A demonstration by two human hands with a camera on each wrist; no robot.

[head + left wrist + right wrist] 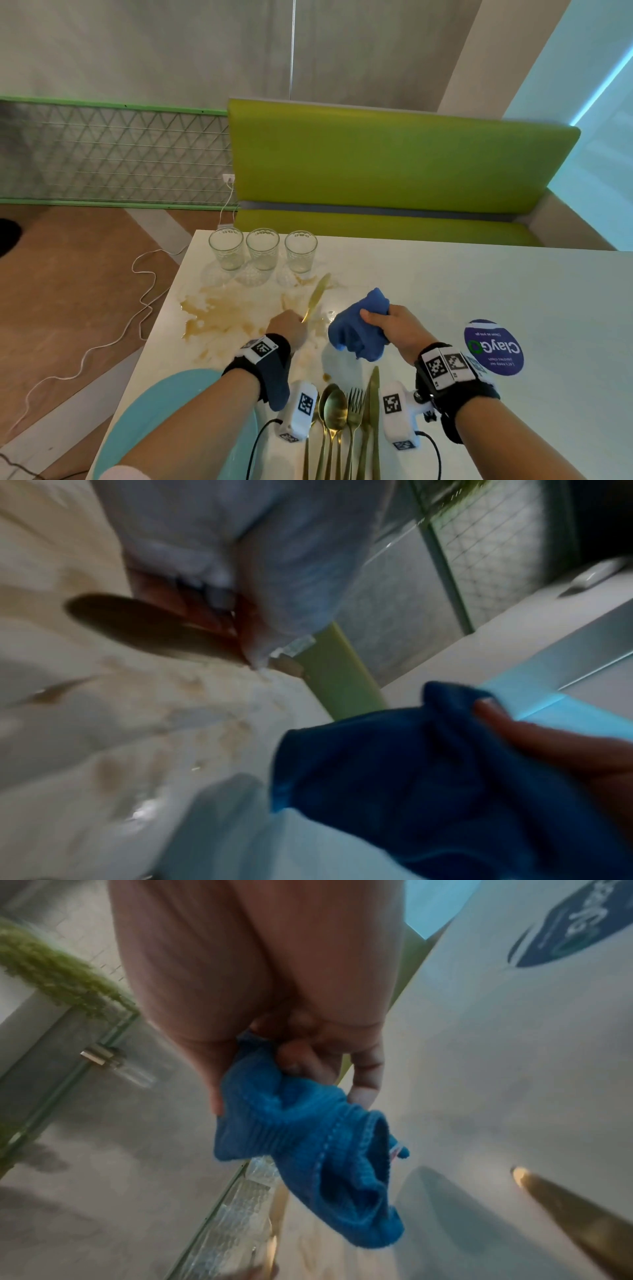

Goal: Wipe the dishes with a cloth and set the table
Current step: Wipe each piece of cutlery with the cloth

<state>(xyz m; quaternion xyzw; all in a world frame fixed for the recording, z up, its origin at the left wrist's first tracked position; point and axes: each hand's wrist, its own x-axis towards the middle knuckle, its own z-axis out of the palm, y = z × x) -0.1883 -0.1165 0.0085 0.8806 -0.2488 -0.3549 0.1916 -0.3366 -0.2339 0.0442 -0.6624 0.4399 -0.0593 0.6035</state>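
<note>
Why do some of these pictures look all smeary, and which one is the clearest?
Head view: clearest, though the wide lens bends edges; left wrist view: motion blur smears the gold knife; right wrist view: blue cloth fairly clear, the glasses behind it blurred.

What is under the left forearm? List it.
A light blue plate lies under the left forearm at the table's near edge. The arm covers much of it, so anything on that part cannot be seen.

Three glasses (262, 253) stood in a row at the table's (479, 294) far edge; cutlery (346, 428) lay near, right of a plate (154, 404).
</note>
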